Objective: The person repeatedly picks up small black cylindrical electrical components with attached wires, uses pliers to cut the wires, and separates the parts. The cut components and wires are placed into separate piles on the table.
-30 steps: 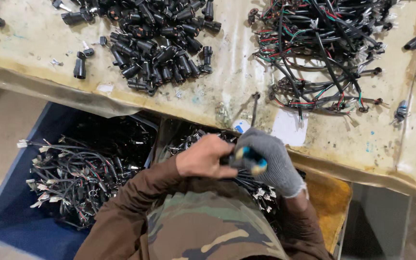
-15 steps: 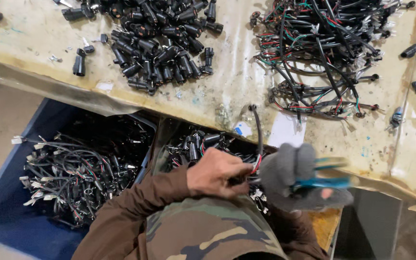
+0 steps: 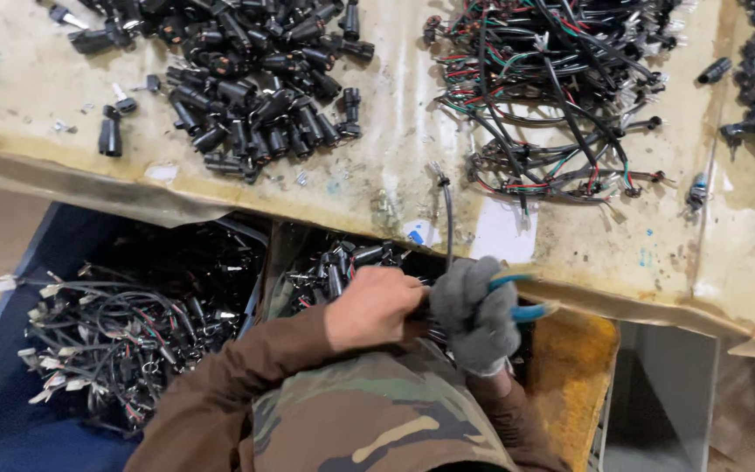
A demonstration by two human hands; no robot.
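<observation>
My bare left hand (image 3: 374,306) is closed around a black cable (image 3: 449,218) just below the table edge; the cable rises over the edge onto the tabletop. My right hand (image 3: 475,313), in a grey glove, grips blue-handled pliers (image 3: 522,297) right beside the left hand, at the same cable. Where the plier jaws meet the cable is hidden by my hands. Both hands hover over a box of black connectors (image 3: 342,262).
On the worn tabletop (image 3: 395,157) lie a pile of black connectors (image 3: 246,79) and a tangle of coloured wire harnesses (image 3: 561,96). A blue bin (image 3: 10,350) at lower left holds cut black cables (image 3: 115,332). A yellow box (image 3: 570,376) sits at lower right.
My right hand with the pliers swung out to the right and has come back beside the left hand. The black cable now stands up over the table edge.
</observation>
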